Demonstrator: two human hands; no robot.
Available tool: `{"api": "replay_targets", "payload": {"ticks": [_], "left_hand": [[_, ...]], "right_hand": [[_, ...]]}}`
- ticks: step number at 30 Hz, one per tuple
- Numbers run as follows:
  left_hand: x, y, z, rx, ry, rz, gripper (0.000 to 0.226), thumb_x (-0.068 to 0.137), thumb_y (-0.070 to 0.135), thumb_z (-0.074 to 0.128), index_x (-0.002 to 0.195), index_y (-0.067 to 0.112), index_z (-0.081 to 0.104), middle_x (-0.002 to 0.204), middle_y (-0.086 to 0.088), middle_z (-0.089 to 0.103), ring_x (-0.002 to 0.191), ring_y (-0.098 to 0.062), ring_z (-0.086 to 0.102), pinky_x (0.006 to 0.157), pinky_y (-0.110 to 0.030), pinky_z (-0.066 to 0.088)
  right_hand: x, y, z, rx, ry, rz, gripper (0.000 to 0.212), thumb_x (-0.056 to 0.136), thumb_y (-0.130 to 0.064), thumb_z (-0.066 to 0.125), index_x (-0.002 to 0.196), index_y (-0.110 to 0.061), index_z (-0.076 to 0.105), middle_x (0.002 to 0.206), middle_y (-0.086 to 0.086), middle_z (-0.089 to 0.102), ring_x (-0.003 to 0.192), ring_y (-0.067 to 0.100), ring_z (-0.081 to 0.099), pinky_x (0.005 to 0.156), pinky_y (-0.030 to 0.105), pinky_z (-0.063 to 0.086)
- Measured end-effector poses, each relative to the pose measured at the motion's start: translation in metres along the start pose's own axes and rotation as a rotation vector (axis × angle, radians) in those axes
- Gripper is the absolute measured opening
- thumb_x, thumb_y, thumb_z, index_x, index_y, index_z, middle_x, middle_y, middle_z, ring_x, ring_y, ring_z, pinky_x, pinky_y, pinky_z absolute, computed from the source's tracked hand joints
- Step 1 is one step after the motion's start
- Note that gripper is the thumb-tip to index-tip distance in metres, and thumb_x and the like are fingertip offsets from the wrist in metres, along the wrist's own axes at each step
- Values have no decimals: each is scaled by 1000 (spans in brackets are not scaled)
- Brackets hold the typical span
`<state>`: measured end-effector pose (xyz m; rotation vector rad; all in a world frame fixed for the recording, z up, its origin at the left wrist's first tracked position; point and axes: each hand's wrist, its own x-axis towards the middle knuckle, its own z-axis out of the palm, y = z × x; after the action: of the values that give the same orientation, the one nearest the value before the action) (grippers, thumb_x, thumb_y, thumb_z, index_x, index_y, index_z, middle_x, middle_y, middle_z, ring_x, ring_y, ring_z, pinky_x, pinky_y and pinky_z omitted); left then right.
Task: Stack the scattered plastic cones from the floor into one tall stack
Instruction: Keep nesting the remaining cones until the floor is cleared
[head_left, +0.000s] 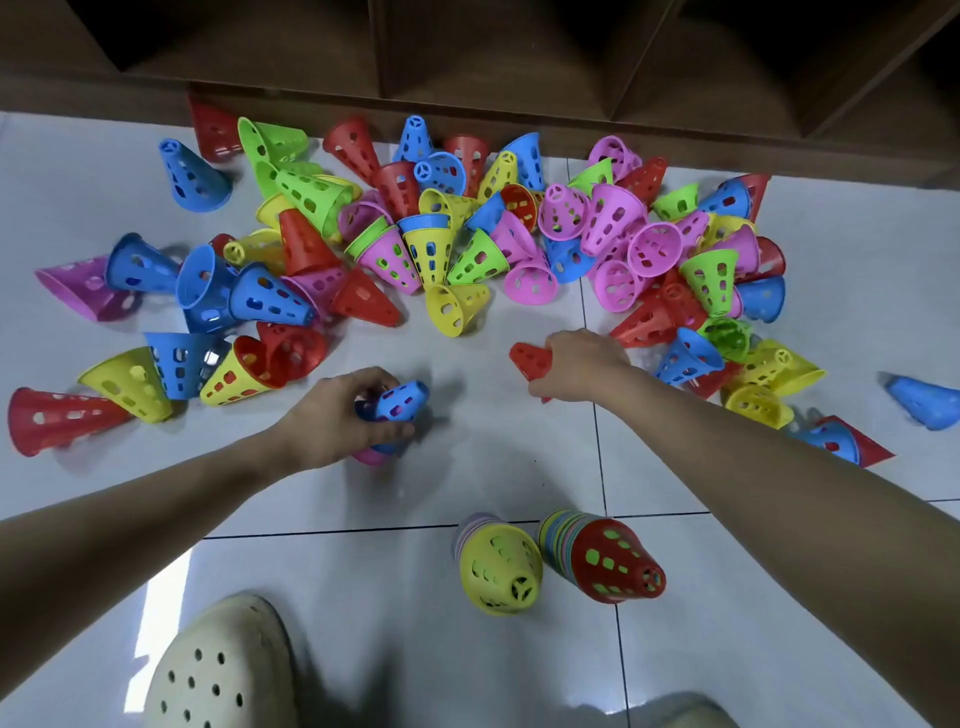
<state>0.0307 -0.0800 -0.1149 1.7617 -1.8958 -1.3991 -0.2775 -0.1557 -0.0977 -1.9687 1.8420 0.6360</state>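
Cream clog (218, 670) cut off, left hand (332, 415) hiding pink cone (370, 456)

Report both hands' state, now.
Left hand: grips a blue cone, a pink one nested beneath.
Right hand: grips a red cone.

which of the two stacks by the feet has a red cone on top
The right-hand stack, topped by a red cone; the stack beside it is topped by a yellow one.

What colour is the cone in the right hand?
Red cone, gripped by the right hand; head view.
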Motion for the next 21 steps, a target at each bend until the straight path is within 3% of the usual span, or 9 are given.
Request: {"api": "replay_targets", "payload": {"ticks": [4, 7, 9, 11, 13, 16, 18, 21], "left_hand": [[2, 12, 2, -90, 46, 21, 41, 75, 44, 85, 105, 27, 63, 102, 10, 67, 97, -10, 61, 86, -31, 48], [-7, 29, 1, -186, 51, 49, 55, 67, 61, 78, 107, 29, 61, 103, 8, 69, 98, -14, 64, 88, -28, 51], [-19, 44, 1, -254, 61, 85, 53, 69, 60, 78, 108, 27, 61, 103, 7, 70, 98, -13, 66, 87, -24, 54], [-36, 62, 2, -284, 90, 161, 43, 79, 47, 82, 109, 24, 61, 103, 5, 71, 100, -14, 68, 88, -28, 55], [-57, 81, 4, -293, 83, 264, 38, 84, 38, 80, 112, 21, 60, 105, 2, 71, 101, -19, 68, 87, -34, 55], [-87, 105, 11, -267, 5, 424, 42, 85, 40, 77, 117, 18, 59, 111, -3, 69, 100, -27, 67, 87, -43, 53], [-102, 112, 20, -229, -58, 497, 44, 85, 39, 78, 118, 15, 60, 112, -2, 69, 104, -26, 66, 88, -43, 52], [-116, 111, 32, -150, -177, 519, 44, 85, 41, 78, 119, 20, 59, 115, 11, 67, 106, -13, 67, 86, -35, 55]], "right_hand": [[-19, 20, -3, 255, -38, 35, 31, 71, -45, 75, 81, -27, 52, 82, -6, 56, 86, 20, 58, 64, 29, 41], [-39, 33, -9, 524, -3, 54, 38, 67, -45, 84, 81, -25, 54, 81, -8, 58, 81, 16, 59, 57, 26, 39], [-57, 41, -9, 712, 17, 6, 47, 59, -51, 86, 87, -24, 59, 84, -6, 68, 82, 16, 65, 67, 30, 50], [-81, 48, -10, 880, 36, -81, 53, 57, -50, 86, 97, -26, 61, 90, -5, 74, 90, 16, 71, 87, 39, 56], [-111, 50, -17, 876, 61, -186, 47, 68, -41, 87, 106, -29, 62, 94, -10, 74, 95, 8, 69, 95, 29, 52], [-155, 52, -30, 709, 198, -310, 41, 74, -36, 85, 107, -29, 60, 100, -19, 66, 99, -3, 61, 90, 10, 42], [-177, 54, -34, 669, 299, -384, 48, 73, -39, 85, 110, -33, 55, 104, -20, 63, 99, -1, 60, 88, 9, 40], [-203, 59, -32, 640, 318, -370, 59, 68, -54, 82, 112, -30, 51, 102, -16, 65, 99, 7, 63, 87, 21, 47]]}}
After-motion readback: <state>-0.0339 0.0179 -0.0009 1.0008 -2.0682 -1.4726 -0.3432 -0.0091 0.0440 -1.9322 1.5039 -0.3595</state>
